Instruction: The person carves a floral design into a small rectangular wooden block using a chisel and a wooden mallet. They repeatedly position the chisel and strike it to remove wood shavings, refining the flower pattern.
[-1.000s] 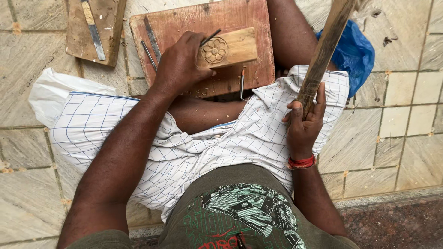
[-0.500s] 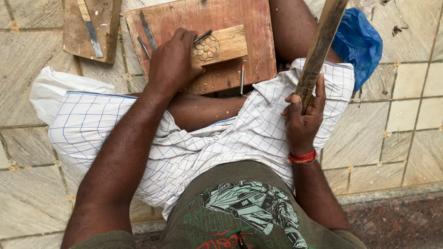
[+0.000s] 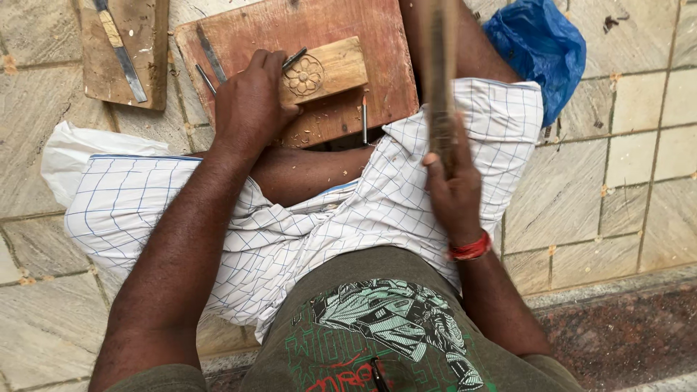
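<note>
Fingers (image 3: 272, 62) of left hand (image 3: 250, 101) curled tight around a slim metal chisel (image 3: 293, 58), tip set against the carved wood block (image 3: 323, 72). Right hand (image 3: 454, 185) clenched on a long wooden mallet stick (image 3: 438, 72), blurred, raised over the lap.

Chisel: thin, stiff, hard steel, likely light and apt to skid on grain if slanted; best gripped low on the shank, near the tip. Stick: rigid, probably the heavier of the two; taken at the lower end, well back from the striking part.

Block: small, pale, rectangular, stiff and solid, with a round many-petalled flower cut into its left half. Fine petal edges judged brittle, easily chipped; safer held by the plain right half or the sides. Lying tilted on a reddish wooden board (image 3: 363, 29) amid loose shavings, board resting across the legs above a white checked cloth (image 3: 363, 210).

Further out: spare chisels (image 3: 210, 54) on the board's left part, another thin tool (image 3: 364, 120) just below the block. Second board (image 3: 145, 65) with a flat blade (image 3: 120, 51) on the tiled floor (image 3: 624, 189); blue plastic bag (image 3: 541, 47) at upper right.
</note>
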